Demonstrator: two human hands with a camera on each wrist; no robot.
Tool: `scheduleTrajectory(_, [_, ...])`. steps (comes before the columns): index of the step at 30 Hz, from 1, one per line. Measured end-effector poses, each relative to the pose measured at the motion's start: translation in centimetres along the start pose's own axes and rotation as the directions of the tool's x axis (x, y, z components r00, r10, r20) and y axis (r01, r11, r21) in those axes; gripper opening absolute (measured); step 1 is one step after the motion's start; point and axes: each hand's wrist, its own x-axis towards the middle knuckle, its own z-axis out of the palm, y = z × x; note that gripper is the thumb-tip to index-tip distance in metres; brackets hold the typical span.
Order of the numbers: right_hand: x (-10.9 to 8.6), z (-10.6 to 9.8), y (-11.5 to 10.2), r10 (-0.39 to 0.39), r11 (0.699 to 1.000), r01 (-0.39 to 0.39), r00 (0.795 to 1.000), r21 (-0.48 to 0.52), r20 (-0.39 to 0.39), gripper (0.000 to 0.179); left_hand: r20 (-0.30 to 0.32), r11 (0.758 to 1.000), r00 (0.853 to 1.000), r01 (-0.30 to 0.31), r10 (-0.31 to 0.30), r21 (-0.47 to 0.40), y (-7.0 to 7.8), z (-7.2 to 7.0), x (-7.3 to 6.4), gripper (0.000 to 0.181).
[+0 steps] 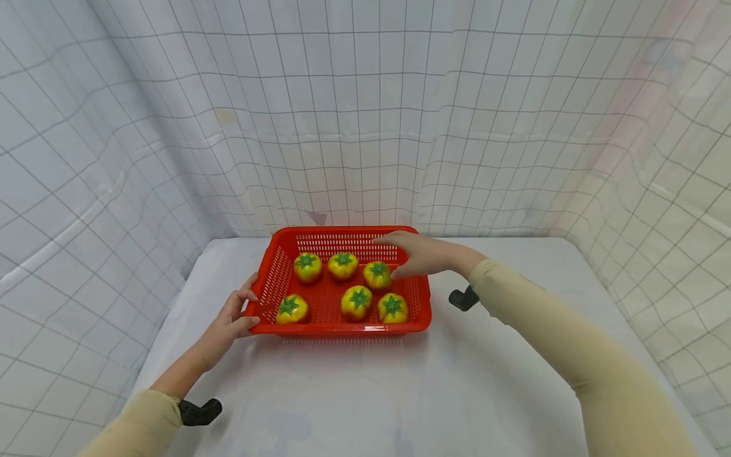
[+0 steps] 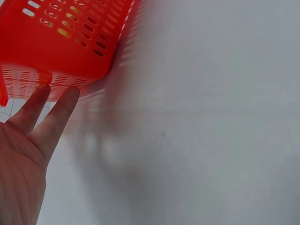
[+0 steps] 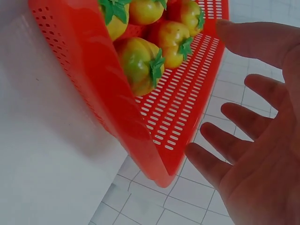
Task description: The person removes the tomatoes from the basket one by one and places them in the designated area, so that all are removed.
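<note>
A red plastic basket (image 1: 325, 329) with slotted walls stands on the white table. Several round yellow fruits with green leafy tops, like persimmons or tomatoes, lie in it, among them one at the left front (image 1: 292, 309) and one at the right back (image 1: 377, 275). My left hand (image 1: 231, 317) is at the basket's left end, fingers spread along its rim and outer wall; in the left wrist view two fingers (image 2: 58, 115) extend straight towards that wall. Over the basket's right side hovers my right hand (image 1: 425, 252), fingers apart and holding nothing, close to the right back fruit.
White cloth with a dark grid (image 1: 365, 127) hangs behind the table and on both sides. The white tabletop (image 1: 365, 400) extends in front of the basket and to its right. A dark strap device (image 1: 200, 412) is on the left wrist.
</note>
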Motion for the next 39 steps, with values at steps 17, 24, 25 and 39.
scheduleTrajectory(17, [4.2,-0.8,-0.1,0.123,0.988,-0.106,0.979,-0.110,0.164,0.078,-0.028,0.999,0.999,0.040,-0.040,-0.016,0.2,0.7,-0.1,0.031])
scheduleTrajectory(24, [5.8,-0.6,0.3,0.184,0.978,-0.158,0.962,-0.135,0.203,0.079,-0.022,0.998,0.999,0.043,-0.044,-0.044,-0.1,0.7,0.0,0.033])
scheduleTrajectory(25, [6.1,-0.5,0.4,0.192,0.976,-0.165,0.959,-0.140,0.209,0.079,-0.021,0.998,0.999,0.043,-0.044,-0.051,-0.1,0.7,0.0,0.034])
scheduleTrajectory(39, [8.8,0.4,0.8,0.305,0.945,-0.257,0.918,-0.203,0.255,0.078,-0.028,0.996,0.999,0.039,-0.041,-0.081,-0.1,0.8,-0.2,0.036])
